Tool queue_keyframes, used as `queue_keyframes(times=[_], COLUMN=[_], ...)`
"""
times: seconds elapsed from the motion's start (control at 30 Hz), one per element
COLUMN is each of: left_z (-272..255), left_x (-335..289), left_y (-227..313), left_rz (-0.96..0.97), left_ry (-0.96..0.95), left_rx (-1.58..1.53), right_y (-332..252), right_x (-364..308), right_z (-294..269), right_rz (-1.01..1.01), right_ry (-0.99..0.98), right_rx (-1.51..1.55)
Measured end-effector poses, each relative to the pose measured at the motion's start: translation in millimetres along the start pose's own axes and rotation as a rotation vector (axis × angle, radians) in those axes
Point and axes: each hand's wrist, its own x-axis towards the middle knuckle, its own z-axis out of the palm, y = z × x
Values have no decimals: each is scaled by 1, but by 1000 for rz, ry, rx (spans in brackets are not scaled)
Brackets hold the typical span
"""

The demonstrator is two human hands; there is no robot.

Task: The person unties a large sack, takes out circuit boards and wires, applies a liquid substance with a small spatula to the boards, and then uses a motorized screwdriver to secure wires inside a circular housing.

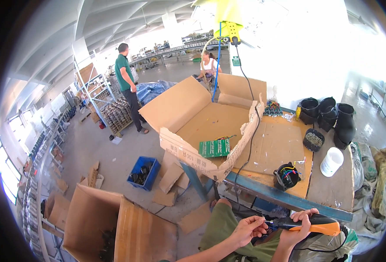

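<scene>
My right hand (298,229) is wrapped round a black and orange electric screwdriver (326,226), held level above my lap with its tip pointing left. At that tip, the fingers of my left hand (248,230) are pinched together; whatever is between them is too small to make out. On the bench edge above my hands stands a round black housing (284,177) with red, yellow and blue wires coming out of its open top. A black cord trails from the screwdriver's rear end.
On the bench (284,198) are a cardboard sheet (273,148), a white tub (331,162), a black dish of small screws (313,139) and several black housings (345,124). An open carton (188,150) holds green boards (215,148). Left are a big carton (145,231), a blue crate (144,173) and two people.
</scene>
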Motion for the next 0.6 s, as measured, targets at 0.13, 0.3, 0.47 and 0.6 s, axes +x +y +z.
queue_keyframes(times=[0.13,0.3,0.47,0.6], left_z=[-5,4,16,27], left_x=[2,0,-4,-2], left_y=[0,0,3,13], left_rz=[12,55,40,40], left_ry=[-61,-35,-9,34], left_rx=[-40,-31,-109,-77], right_y=[0,1,2,1], right_x=[1,0,0,-4], right_z=[-1,-4,-7,1], right_rz=[0,17,-49,-141], right_ry=[-2,4,-32,-14], right_rx=[2,50,124,117])
